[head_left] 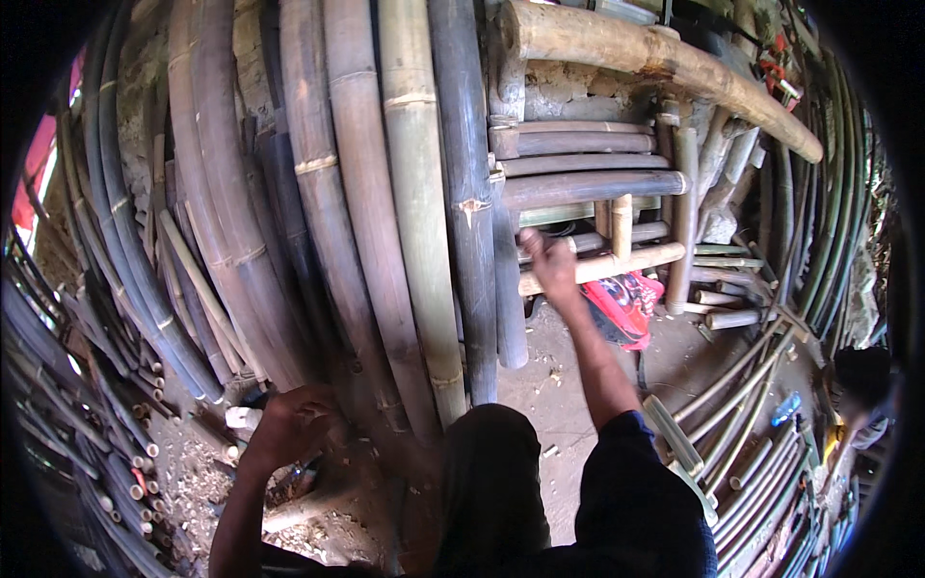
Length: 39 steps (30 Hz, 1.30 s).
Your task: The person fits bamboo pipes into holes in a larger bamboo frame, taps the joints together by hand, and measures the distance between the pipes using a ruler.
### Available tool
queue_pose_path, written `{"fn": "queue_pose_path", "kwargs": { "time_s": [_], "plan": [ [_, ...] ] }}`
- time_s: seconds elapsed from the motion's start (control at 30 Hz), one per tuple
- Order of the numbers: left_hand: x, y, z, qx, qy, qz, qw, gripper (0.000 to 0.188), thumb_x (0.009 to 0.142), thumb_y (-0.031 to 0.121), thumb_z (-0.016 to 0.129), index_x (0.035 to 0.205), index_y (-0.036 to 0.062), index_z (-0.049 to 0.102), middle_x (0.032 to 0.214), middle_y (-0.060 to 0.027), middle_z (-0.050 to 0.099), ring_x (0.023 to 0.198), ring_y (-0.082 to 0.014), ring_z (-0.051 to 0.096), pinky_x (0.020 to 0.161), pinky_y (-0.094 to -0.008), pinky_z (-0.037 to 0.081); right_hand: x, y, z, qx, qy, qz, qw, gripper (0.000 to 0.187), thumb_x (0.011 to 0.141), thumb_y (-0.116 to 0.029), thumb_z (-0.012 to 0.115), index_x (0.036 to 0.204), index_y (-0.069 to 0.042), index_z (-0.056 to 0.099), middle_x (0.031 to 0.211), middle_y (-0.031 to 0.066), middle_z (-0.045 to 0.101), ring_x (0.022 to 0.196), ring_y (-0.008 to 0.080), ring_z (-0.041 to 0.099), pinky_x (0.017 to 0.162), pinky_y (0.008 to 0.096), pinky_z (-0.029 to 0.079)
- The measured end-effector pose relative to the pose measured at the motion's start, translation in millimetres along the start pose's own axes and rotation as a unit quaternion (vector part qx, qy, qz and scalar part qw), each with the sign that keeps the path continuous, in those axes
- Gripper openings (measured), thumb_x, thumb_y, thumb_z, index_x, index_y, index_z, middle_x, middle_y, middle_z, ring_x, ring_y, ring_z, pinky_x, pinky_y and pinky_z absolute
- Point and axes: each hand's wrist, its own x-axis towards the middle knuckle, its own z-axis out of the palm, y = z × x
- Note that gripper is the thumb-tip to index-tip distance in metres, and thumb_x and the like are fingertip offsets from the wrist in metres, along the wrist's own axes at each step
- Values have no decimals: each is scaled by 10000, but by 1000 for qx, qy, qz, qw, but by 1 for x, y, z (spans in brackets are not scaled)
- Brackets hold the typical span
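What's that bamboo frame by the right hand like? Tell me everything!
The frame looks made of round bamboo poles, some grey-brown, some pale tan. Several rails run side to side, meeting an upright on the right. A short pale peg joins the lowest pale rail. A thick tan pole slants across the top. The right hand is at that pale rail's left part; whether it grips is unclear. Some parts are hidden.

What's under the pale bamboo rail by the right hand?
A red-and-black thing, maybe a bag, shows just beneath the rail, with dusty floor nearby. The rail seems to hide its top edge, so I can't see what's there.
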Motion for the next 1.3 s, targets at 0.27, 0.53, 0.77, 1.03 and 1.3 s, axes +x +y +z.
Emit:
{"fn": "queue_pose_path", "kwargs": {
  "time_s": [0.27,0.53,0.77,1.03,1.3],
  "plan": [
    [107,133,39,34,21,100,994,455,837,31,752,1278,79,647,1155,-159,705,1029,-295,710,923,-374,564,206,0,-82,-204,53,-226,951,504,1001,-525,525,1052,-73,742,1076,261,695,1076,450,646,948,502,506],
    [193,188,103,70,-22,151,986,476,847,106,759,1304,78,629,1294,-193,625,1213,-359,604,1018,-435,503,272,46,-47,-354,-93,-90,926,723,985,-705,327,1388,-177,612,1475,116,554,1418,358,453,1141,672,282],
    [264,190,136,162,70,224,959,605,795,114,754,1371,76,573,1393,-199,527,1320,-389,481,1123,-471,396,277,56,-54,-398,-90,-81,909,675,1011,-639,285,1459,-199,532,1502,86,533,1407,354,463,1181,588,277],
    [338,219,133,204,153,230,939,520,872,257,743,1320,26,617,1429,-201,525,1338,-374,486,1145,-472,381,227,39,-91,-431,-132,-73,890,676,1015,-605,296,1502,-176,485,1604,79,394,1487,325,321,1201,573,245],
    [398,188,144,365,170,20,915,789,947,547,591,1482,-13,436,1547,-242,400,1474,-394,324,1212,-491,257,168,13,-118,-414,-57,-100,903,479,1041,-522,359,1412,-304,569,1457,109,544,1387,378,435,1179,515,293]
  ]
}}
